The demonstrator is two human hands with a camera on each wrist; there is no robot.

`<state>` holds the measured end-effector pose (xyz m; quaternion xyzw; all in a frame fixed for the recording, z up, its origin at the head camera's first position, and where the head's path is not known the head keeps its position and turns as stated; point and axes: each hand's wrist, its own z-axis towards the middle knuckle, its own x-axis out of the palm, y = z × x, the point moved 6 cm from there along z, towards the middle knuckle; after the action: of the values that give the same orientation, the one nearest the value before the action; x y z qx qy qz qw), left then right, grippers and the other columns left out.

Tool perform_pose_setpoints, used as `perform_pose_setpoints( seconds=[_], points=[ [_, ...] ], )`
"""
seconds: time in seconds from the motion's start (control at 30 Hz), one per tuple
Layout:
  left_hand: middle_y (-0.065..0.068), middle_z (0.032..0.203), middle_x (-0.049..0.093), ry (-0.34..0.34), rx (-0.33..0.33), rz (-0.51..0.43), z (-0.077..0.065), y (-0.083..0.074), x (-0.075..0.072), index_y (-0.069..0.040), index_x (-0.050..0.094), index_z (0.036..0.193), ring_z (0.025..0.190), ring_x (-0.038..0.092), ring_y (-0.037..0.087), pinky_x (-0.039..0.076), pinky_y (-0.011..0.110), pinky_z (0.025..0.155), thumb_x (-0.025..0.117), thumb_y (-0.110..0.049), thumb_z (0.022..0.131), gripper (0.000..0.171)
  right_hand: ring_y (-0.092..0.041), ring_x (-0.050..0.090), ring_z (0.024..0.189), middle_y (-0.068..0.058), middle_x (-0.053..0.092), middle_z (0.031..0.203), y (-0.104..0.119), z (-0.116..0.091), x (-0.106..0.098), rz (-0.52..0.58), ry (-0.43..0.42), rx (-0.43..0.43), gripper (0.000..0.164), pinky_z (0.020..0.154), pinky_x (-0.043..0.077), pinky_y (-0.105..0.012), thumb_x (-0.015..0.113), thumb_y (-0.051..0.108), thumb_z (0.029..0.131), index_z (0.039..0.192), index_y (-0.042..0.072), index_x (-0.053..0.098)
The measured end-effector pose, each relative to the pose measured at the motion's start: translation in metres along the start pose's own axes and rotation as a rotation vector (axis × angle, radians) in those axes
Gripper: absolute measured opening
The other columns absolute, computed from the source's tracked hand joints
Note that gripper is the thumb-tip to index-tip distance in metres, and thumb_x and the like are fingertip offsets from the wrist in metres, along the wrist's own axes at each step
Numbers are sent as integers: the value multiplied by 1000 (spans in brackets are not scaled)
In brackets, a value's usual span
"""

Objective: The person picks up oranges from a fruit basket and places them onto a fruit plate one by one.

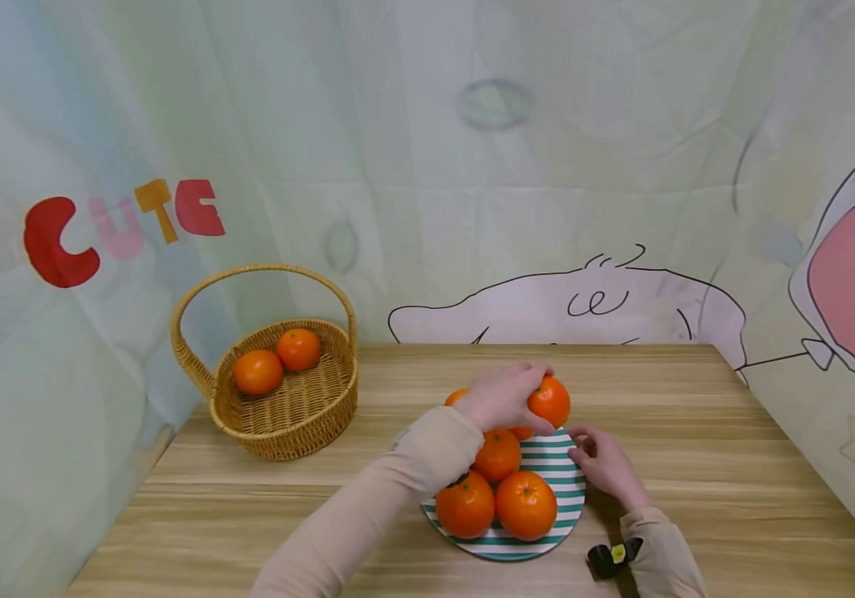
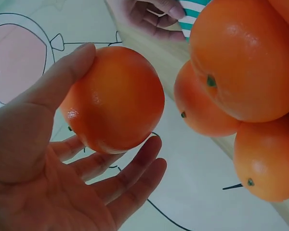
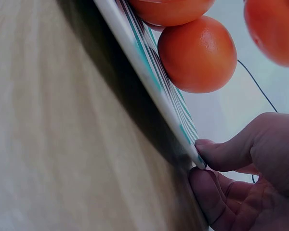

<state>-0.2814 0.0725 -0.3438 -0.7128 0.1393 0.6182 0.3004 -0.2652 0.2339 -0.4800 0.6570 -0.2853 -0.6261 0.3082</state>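
The left hand (image 1: 508, 400) and right hand (image 1: 608, 467) are bare below long, creased beige sleeves (image 1: 375, 507). A black gadget (image 1: 601, 563) with a yellow patch (image 1: 618, 553) sits toward seven o'clock of the right cuff (image 1: 642, 521).

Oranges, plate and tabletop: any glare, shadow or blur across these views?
Left wrist: small glare spots on the held orange; right wrist: dark shadow beneath the striped plate, wood grain on the tabletop blurred; head: shadow beside the right sleeve.

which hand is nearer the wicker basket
Left. The left hand holds an orange to the right of the wicker basket; the right hand is farther right, pinching the edge of the striped plate.
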Motion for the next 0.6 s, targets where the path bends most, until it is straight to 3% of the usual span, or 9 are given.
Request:
perform_pose_setpoints(
  seconds=[0.27,0.6],
  points=[
    [-2,141,59,48,-15,50,7,-3,19,-25,46,147,120,56,19,48,40,101,77,-48,85,73,-20,49,72,-9,54,84,-2,1,0,-5,-1,10,27,60,42,-28,61,4,95,121,-3,60],
    [-4,145,57,78,-13,133,10,-9,31,-28,46,147,127,51,22,41,44,110,76,-54,84,75,-20,49,71,-9,55,81,-1,2,-1,-25,-15,-15,32,62,41,-30,62,3,93,123,-5,60]
  ],
)
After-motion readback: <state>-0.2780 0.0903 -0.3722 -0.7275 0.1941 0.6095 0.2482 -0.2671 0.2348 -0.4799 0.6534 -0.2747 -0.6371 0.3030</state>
